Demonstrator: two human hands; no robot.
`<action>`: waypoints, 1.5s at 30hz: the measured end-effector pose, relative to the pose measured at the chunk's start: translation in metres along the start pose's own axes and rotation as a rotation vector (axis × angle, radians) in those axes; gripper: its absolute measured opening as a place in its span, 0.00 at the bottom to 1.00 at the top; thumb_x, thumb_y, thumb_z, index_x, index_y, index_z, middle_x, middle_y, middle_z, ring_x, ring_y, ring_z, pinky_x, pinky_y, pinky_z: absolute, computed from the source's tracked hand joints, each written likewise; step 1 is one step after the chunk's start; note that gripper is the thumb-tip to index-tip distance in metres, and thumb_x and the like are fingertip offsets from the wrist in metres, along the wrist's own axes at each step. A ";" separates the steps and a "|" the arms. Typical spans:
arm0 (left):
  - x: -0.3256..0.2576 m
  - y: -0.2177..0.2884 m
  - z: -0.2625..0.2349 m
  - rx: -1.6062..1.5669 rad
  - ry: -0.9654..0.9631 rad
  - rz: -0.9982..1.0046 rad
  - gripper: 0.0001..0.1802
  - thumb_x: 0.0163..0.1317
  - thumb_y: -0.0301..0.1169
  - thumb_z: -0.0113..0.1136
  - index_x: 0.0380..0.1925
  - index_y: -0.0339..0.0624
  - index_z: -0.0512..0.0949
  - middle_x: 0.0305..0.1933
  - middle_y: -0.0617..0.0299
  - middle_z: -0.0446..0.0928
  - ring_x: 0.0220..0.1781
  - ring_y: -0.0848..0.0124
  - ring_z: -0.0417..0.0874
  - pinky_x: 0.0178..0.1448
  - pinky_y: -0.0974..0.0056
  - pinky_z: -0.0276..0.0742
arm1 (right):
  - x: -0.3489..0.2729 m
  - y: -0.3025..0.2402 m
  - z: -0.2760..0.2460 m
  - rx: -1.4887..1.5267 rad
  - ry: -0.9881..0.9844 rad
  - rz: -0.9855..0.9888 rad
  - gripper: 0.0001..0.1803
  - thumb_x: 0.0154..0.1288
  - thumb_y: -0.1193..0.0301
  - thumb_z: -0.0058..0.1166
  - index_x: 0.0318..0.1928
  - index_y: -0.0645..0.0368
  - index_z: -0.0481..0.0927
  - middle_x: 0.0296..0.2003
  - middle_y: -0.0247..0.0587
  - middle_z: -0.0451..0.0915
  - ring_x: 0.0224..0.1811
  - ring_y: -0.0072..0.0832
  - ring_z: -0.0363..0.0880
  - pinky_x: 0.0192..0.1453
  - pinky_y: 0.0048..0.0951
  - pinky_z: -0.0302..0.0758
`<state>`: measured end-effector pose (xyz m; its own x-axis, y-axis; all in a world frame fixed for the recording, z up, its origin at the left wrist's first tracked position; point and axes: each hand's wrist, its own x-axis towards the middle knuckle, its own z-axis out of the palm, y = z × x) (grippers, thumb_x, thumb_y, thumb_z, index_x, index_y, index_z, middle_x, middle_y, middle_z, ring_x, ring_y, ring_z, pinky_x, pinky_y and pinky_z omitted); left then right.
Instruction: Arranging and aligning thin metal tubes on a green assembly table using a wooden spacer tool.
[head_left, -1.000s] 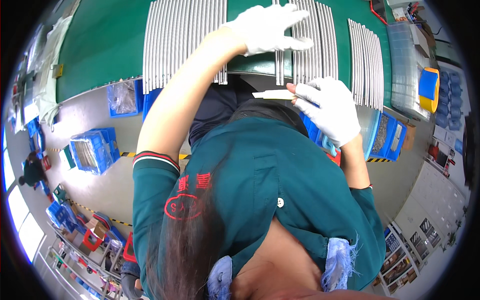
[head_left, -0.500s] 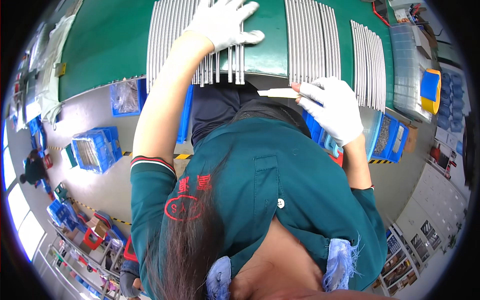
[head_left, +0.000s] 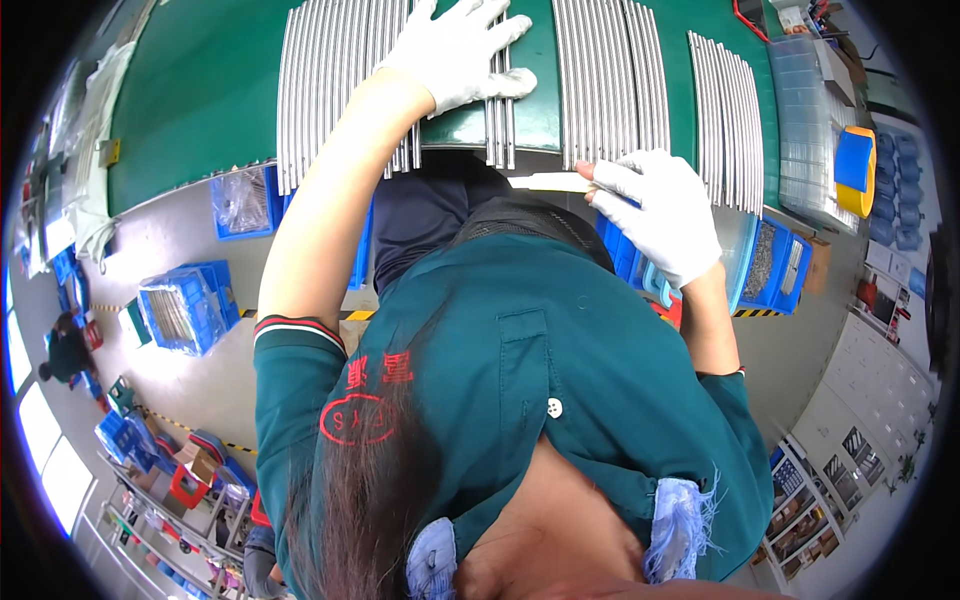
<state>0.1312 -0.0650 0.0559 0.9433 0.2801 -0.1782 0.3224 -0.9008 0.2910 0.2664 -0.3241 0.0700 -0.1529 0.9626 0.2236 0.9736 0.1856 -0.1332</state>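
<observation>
Metal rods in parallel groups on a green table, seen from above. The work appears partway along: a broad left group, a middle group and a smaller right group lie aligned, while a narrow set of rods lies apart between the left and middle groups. Which rods have been dealt with, and how many remain, cannot be told. The gloved left hand is palm down with fingers spread wide over the narrow set and the edge of the left group; whether it presses on them is unclear. The gloved right hand is closed on a slim pale tool — its tip directed left, near the table's front edge. Near ends of the rods project slightly past that edge. At right stand clear plastic containers and a yellow-and-blue ring-shaped object. Surroundings — a grey floor with striped tape, a blue crate, metal racking, and a distant co-worker at left.
</observation>
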 end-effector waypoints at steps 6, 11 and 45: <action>0.001 0.002 0.003 0.041 0.014 -0.012 0.44 0.68 0.62 0.51 0.74 0.44 0.67 0.80 0.44 0.60 0.82 0.51 0.59 0.83 0.40 0.48 | 0.003 -0.002 -0.004 -0.013 0.003 0.022 0.15 0.62 0.64 0.66 0.49 0.48 0.90 0.37 0.24 0.84 0.35 0.28 0.78 0.37 0.33 0.74; 0.005 0.010 0.004 0.087 0.021 0.007 0.45 0.67 0.63 0.52 0.75 0.44 0.67 0.80 0.44 0.61 0.82 0.47 0.59 0.83 0.38 0.48 | 0.001 0.002 -0.003 -0.027 -0.004 -0.003 0.15 0.62 0.64 0.66 0.49 0.48 0.90 0.36 0.27 0.83 0.34 0.29 0.78 0.36 0.34 0.74; 0.009 0.003 0.014 -0.033 0.057 -0.015 0.50 0.65 0.66 0.54 0.77 0.41 0.63 0.81 0.43 0.59 0.84 0.48 0.56 0.84 0.38 0.44 | 0.006 -0.004 -0.005 -0.011 -0.030 0.163 0.12 0.63 0.63 0.66 0.47 0.45 0.90 0.28 0.31 0.77 0.30 0.32 0.77 0.34 0.35 0.73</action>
<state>0.1398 -0.0695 0.0421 0.9409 0.3130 -0.1295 0.3385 -0.8849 0.3200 0.2621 -0.3203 0.0771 0.0019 0.9852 0.1711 0.9876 0.0250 -0.1551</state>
